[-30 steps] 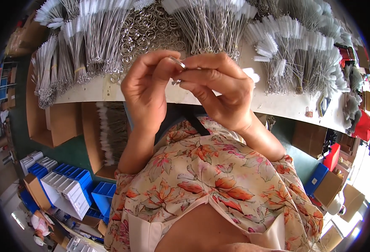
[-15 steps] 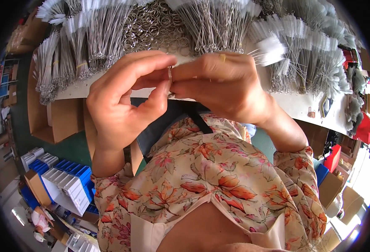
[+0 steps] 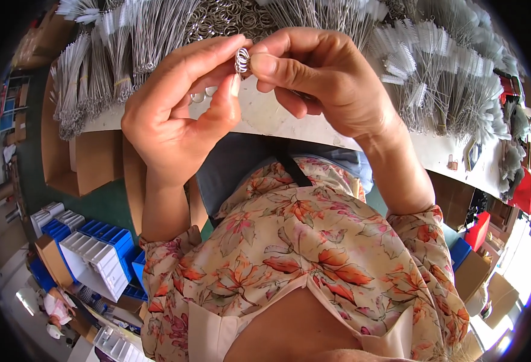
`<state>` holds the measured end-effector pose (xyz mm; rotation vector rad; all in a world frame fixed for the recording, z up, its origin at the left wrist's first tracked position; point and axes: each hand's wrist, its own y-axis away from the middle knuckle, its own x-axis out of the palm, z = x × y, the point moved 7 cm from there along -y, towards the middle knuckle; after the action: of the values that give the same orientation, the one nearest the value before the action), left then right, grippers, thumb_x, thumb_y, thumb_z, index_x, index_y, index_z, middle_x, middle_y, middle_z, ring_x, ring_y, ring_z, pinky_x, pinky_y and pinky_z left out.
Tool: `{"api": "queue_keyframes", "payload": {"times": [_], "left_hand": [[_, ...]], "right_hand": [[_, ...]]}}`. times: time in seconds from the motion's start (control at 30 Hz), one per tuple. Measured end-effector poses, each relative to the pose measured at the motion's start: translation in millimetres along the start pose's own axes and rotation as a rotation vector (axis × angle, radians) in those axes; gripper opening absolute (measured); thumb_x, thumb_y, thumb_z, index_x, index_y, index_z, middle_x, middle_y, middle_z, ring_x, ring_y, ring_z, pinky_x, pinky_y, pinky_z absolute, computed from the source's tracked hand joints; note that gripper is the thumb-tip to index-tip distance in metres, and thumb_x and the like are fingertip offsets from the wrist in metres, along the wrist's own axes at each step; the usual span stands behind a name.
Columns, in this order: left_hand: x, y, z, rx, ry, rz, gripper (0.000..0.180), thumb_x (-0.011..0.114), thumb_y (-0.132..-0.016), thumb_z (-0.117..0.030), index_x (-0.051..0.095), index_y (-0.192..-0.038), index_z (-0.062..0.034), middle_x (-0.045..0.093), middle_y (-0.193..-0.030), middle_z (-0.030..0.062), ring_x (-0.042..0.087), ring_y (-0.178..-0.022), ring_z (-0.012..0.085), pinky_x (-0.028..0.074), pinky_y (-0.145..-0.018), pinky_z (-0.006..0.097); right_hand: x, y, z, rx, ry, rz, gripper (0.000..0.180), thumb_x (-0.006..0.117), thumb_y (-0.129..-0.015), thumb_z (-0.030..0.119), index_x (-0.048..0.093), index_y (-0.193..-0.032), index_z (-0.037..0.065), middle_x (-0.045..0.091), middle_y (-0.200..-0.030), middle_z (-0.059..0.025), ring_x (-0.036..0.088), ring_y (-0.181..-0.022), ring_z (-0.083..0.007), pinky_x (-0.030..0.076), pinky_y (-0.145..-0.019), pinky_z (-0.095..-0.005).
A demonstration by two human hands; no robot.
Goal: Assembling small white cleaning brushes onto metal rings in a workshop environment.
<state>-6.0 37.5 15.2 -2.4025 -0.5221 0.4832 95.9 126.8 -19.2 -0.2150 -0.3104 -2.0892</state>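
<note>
A small stack of metal split rings (image 3: 242, 60) is held upright between my two hands, just in front of the pile of loose rings. My left hand (image 3: 178, 117) pinches the stack between thumb and fingertips. From the other side, my right hand (image 3: 338, 81) grips the stack's edge with thumb and forefinger. Its other fingers curl under, and whether they hold anything else is hidden. A few loose rings (image 3: 198, 97) lie on the white tabletop (image 3: 265, 114) behind my left fingers.
Bundles of wire-handled brushes (image 3: 117, 54) stand at the far left, with more brushes (image 3: 428, 72) at the right. Loose rings (image 3: 229, 18) are heaped between them. An open cardboard box (image 3: 96, 163) stands below the table's left edge, and blue and white bins (image 3: 96, 259) sit lower left.
Both hands have risen farther over the table. My right hand has turned, showing its thumb on the rings. The blurred white brush beside it is no longer seen moving.
</note>
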Motion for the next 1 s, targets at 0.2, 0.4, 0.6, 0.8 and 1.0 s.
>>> {"api": "queue_keyframes", "payload": {"times": [0.2,0.4,0.6,0.8,1.0], "left_hand": [[-0.9,1.9,0.3,-0.003,0.053,0.058,0.03,0.057,-0.074,0.015,0.058,-0.103,0.0098,0.06,-0.102,0.0189,0.062,-0.088,0.0183,0.053,-0.077,0.025],[-2.3,-4.7,15.2,-0.229,0.184,0.167,0.026,0.059,-0.079,0.006,0.059,-0.105,0.0063,0.062,-0.1,0.0128,0.061,-0.09,0.0159,0.05,-0.078,0.025],[-61.1,-45.8,126.7,-0.48,-0.55,0.102,0.025,0.062,-0.083,-0.019,0.062,-0.098,0.001,0.065,-0.086,0.0114,0.063,-0.08,0.017,0.048,-0.074,0.027],[-73.3,-53.2,173.4,-0.547,-1.211,0.343,0.025,0.058,-0.082,-0.03,0.06,-0.079,-0.0054,0.063,-0.078,0.015,0.059,-0.075,0.0345,0.045,-0.064,0.04],[-101.7,-43.9,178.0,-0.447,-1.03,0.193,0.018,0.061,-0.081,-0.022,0.06,-0.082,-0.0046,0.063,-0.075,0.0128,0.06,-0.069,0.0281,0.044,-0.062,0.035]], "right_hand": [[0.3,-1.0,8.8,0.101,0.287,0.128,0.016,0.066,-0.082,0.018,0.065,-0.089,0.003,0.06,-0.069,-0.0015,0.046,-0.048,-0.0022,0.032,-0.039,-0.0161],[-1.7,2.3,17.1,-0.176,0.403,0.06,0.012,0.068,-0.077,0.015,0.067,-0.085,0.006,0.064,-0.07,-0.0029,0.053,-0.05,-0.0075,0.039,-0.043,-0.0205],[4.7,20.1,-56.0,-0.654,1.146,-0.144,0.015,0.062,-0.067,0.006,0.064,-0.082,0.01,0.058,-0.073,-0.0042,0.057,-0.067,-0.0201,0.046,-0.055,-0.0284],[-6.5,23.0,-59.4,-0.874,1.258,-0.175,0.013,0.064,-0.068,0.011,0.063,-0.081,0.009,0.059,-0.077,-0.0019,0.057,-0.074,-0.0183,0.047,-0.066,-0.0315],[-114.3,-35.7,25.2,-0.505,1.051,-0.628,0.016,0.063,-0.079,0.022,0.067,-0.082,0.007,0.065,-0.072,-0.0104,0.063,-0.063,-0.0238,0.05,-0.06,-0.0321]]}}
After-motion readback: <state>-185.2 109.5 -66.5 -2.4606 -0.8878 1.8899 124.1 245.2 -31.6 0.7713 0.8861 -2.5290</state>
